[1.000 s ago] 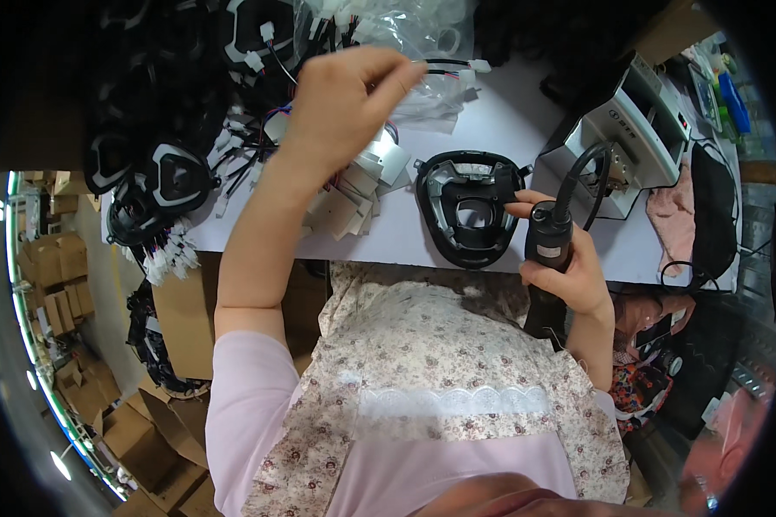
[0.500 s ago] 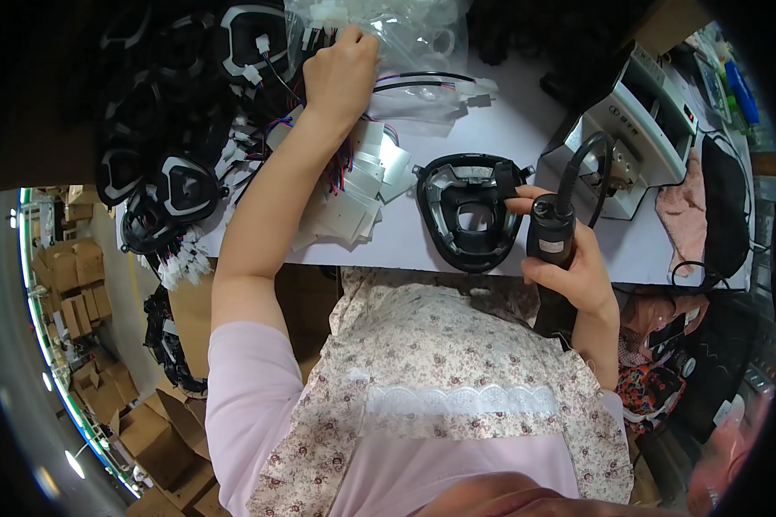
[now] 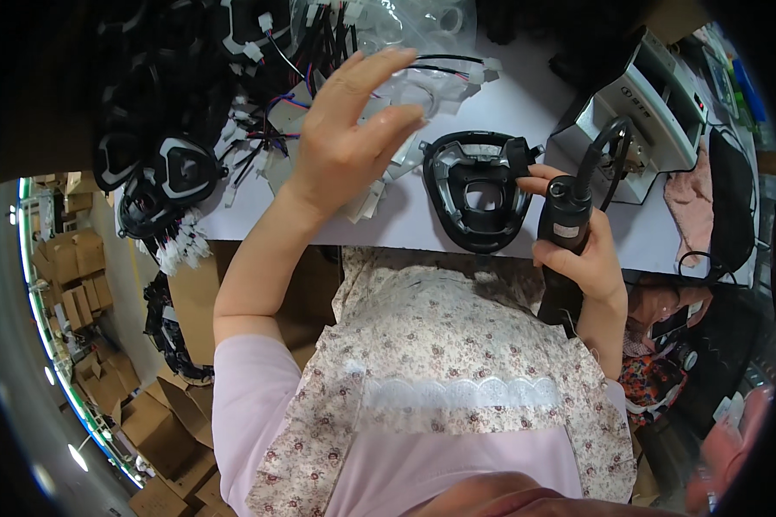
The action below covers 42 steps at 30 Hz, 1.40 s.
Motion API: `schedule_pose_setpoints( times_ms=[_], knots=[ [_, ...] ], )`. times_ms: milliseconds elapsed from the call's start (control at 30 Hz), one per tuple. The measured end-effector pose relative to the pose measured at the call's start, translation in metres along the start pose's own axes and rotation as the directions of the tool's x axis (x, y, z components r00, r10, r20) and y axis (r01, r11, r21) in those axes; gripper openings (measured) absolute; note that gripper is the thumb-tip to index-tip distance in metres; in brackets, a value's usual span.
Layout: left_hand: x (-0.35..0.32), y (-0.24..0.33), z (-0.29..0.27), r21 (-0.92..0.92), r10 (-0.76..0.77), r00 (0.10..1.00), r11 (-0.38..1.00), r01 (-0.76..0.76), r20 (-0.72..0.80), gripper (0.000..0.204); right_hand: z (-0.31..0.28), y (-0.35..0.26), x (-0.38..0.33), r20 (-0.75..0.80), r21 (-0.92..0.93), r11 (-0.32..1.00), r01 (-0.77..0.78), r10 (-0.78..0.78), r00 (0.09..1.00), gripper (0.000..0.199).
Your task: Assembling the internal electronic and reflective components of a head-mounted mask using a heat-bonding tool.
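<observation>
My left hand (image 3: pixel 345 138) hovers over flat silvery plates (image 3: pixel 366 202) and wire leads, its thumb and fingers apart, with nothing visible between them. Near its fingertips, a black cable with white connectors (image 3: pixel 491 65) lies on a clear plastic bag (image 3: pixel 405 26). My right hand (image 3: pixel 591 258) is wrapped round a black electric screwdriver (image 3: pixel 567 211), whose cord rises from its top end. Its forefinger reaches a small dark piece at the right edge of a black oval plastic housing (image 3: pixel 478 233). That housing lies on the white table, its hollow side up.
Black housings (image 3: pixel 188 177) with grey trim are piled at the left, white connectors (image 3: pixel 181 250) hanging over the edge. A grey-white box-shaped machine (image 3: pixel 634 112) stands at the right, beside a pink cloth (image 3: pixel 688 207). Cardboard boxes (image 3: pixel 159 431) lie on the floor at left.
My left hand has drawn back from the wire leads by the bag, and its fingers have opened. My right hand keeps hold of the screwdriver beside the housing. The whole view has shifted slightly.
</observation>
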State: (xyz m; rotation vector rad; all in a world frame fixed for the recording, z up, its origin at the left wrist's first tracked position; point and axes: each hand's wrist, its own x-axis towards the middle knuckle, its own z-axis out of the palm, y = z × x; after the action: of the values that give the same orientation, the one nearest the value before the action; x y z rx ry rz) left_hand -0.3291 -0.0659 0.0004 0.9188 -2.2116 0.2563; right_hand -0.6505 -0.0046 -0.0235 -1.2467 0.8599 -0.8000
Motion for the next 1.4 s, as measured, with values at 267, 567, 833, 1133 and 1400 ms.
schedule_pose_setpoints(
  times_ms=[267,567,833,1133,1400],
  knots=[
    [-0.007,0.032,0.015,-0.248,0.006,0.996,0.969,0.015,0.084,0.031,-0.005,-0.005,-0.013,-0.051,-0.041,0.999,-0.002,0.0,0.999,0.065],
    [-0.014,0.073,0.044,-0.296,-0.153,0.925,0.918,0.262,0.347,0.045,-0.009,-0.003,-0.023,-0.123,-0.029,0.999,0.021,-0.025,0.992,0.062],
    [-0.013,0.075,0.047,-0.256,-0.157,0.878,0.92,0.297,0.452,0.05,-0.013,0.0,-0.022,-0.082,-0.03,0.999,0.043,-0.046,0.996,0.064],
    [-0.021,0.07,0.041,-0.274,-0.208,0.884,0.899,0.341,0.418,0.059,-0.011,0.001,-0.021,-0.067,-0.019,0.998,0.055,-0.056,0.996,0.064],
    [-0.012,0.059,0.031,-0.174,-0.224,0.897,0.936,0.308,0.382,0.046,-0.006,-0.005,-0.016,0.047,-0.088,0.993,0.078,-0.074,0.996,0.061]
  ],
)
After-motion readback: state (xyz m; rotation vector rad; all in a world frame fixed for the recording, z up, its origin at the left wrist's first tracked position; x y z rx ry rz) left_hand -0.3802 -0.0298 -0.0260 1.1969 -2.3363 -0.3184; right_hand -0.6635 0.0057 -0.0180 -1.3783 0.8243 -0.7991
